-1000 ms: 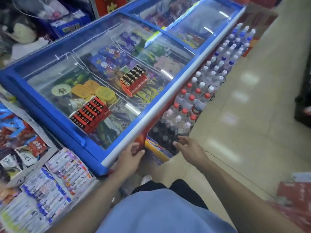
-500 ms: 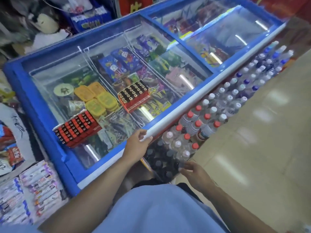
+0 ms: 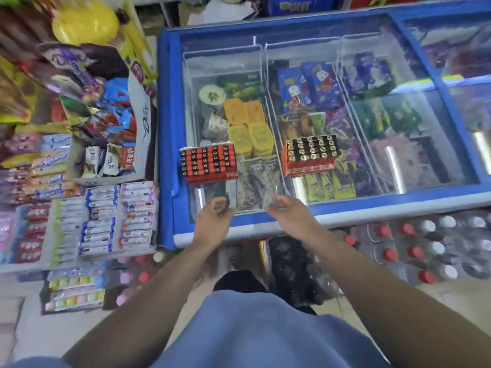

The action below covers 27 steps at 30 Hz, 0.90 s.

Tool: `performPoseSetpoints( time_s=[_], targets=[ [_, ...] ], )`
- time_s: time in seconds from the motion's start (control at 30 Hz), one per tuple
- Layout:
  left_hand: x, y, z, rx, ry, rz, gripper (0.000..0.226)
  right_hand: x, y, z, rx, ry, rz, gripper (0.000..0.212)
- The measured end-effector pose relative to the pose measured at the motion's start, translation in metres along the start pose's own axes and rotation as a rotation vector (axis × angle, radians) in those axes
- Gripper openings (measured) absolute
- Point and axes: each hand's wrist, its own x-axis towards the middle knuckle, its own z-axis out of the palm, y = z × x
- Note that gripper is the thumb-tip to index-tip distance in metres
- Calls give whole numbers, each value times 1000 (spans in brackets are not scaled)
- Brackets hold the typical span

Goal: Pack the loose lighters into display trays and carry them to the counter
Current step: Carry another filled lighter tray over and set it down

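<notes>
Shelves of snack packets [image 3: 66, 160] fill the left of the shop, with rows of wrapped bars below them, smeared by blur so the labels cannot be read. Just right of them stands a blue-framed chest freezer [image 3: 167, 128] with a glass lid, ice-cream tubs and bags showing through. On the glass near its front-left corner sits a red display tray of lighters [image 3: 208, 162], full and upright; a second, orange tray of lighters [image 3: 310, 152] rests on the glass further right, well apart from the first. The left hand [image 3: 212, 221] hovers over the freezer's front edge below the red tray, fingers loosely curled and holding nothing. The right hand [image 3: 289, 216] is beside it, fingers relaxed and spread, also holding nothing. Bottles with red and white caps [image 3: 414, 251] stand on the floor against the freezer front. Tiled floor shows at lower right. A blue shirt cuts off the bottom.
</notes>
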Motion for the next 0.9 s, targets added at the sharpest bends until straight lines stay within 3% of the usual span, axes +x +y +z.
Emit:
performPoseSetpoints(
  time_s=[0.1,0.2,0.27,0.4,0.53,0.63,0.73,0.9],
  targets=[
    [12,-7,-26,-106,182,-32,34,31,-35,15,-37,-21,-38,58],
    [29,-9,-46,-153,349,-31,58,61,-60,28,-45,-30,-54,79],
    [43,-6,-56,-125,373,1,73,81,-69,35,-63,-30,-50,95],
    [71,8,-67,-82,194,86,100,110,-83,42,-190,-23,-143,112],
    [91,16,-69,79,129,147,75,126,-87,43,-342,36,-316,104],
    [95,17,-67,65,125,135,78,132,-82,45,-354,89,-369,84],
    [99,17,-66,70,104,150,83,127,-82,41,-352,92,-329,75],
    [100,24,-67,36,-67,168,79,101,-75,15,-86,29,-146,85]
  ],
)
